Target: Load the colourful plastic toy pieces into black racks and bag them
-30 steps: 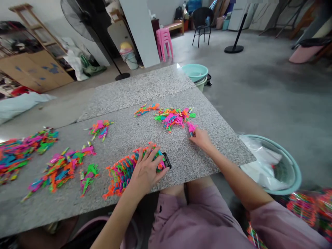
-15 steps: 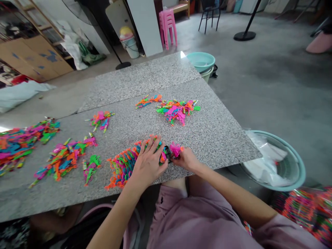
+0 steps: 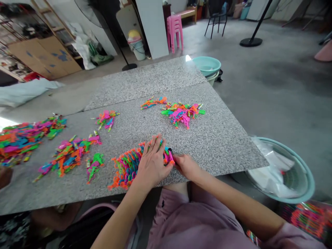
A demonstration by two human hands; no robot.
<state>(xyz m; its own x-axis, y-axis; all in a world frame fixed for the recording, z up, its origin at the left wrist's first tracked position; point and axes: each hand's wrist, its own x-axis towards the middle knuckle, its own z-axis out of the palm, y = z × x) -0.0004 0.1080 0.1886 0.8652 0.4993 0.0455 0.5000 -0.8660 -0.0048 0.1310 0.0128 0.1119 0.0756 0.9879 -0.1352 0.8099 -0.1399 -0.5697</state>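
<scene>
Head view: near the tabletop's [image 3: 215, 145] front edge, the left hand [image 3: 151, 164] lies with fingers outstretched over a row of colourful plastic toys [image 3: 127, 165], probably keeping it packed. The right hand [image 3: 188, 167], fingers curled, meets the row's right end; what it grips I cannot tell. A loose pile [image 3: 181, 114] sits toward the right edge, seemingly for easy reach.

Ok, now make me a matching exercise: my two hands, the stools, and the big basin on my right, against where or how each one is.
1. Left hand
2. Right hand
3. Stools
4. Basin

A. Pink, stacked beside the pillar
B. At the right-hand end of the toy row
C. Has crumpled plastic in it
D. Palm down over the toy row

Pairs: 1-D; 2-B; 3-A; 4-C
</scene>
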